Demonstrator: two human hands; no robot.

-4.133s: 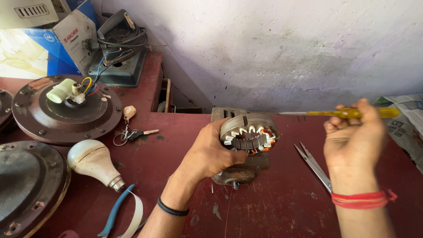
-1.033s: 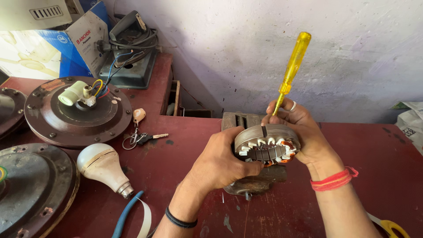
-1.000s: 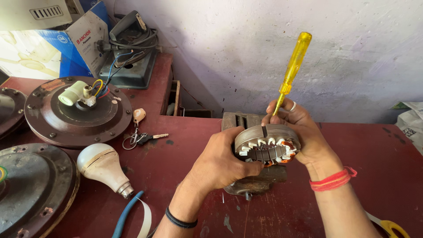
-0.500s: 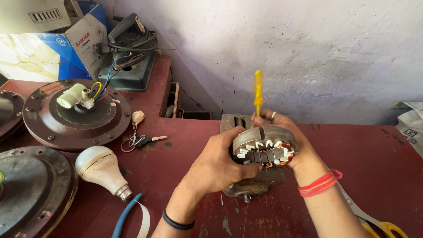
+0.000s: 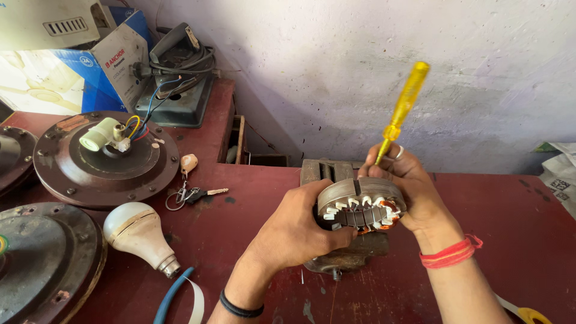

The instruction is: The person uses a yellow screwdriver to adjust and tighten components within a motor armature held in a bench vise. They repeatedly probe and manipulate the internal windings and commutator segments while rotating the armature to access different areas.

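Note:
A round motor stator (image 5: 359, 204) with copper windings is held between both hands above the red table (image 5: 516, 240). My left hand (image 5: 297, 231) grips its left side. My right hand (image 5: 414, 186) cups its right side and also holds a yellow-handled screwdriver (image 5: 403, 108), whose handle points up and to the right. The screwdriver's tip is hidden behind the stator and my fingers. A small metal vise (image 5: 345, 259) stands on the table just under the stator.
A brown fan motor housing (image 5: 105, 159) with a white capacitor sits at left. A white bulb (image 5: 139, 235), keys (image 5: 192, 193), blue-handled pliers (image 5: 174, 294) and another housing (image 5: 42, 264) lie nearby. Boxes (image 5: 72, 60) stand at the back left. Scissors (image 5: 528, 313) lie at lower right.
My right hand came from the right and joined the stator. The screwdriver swung from level to upright and now tilts up to the right.

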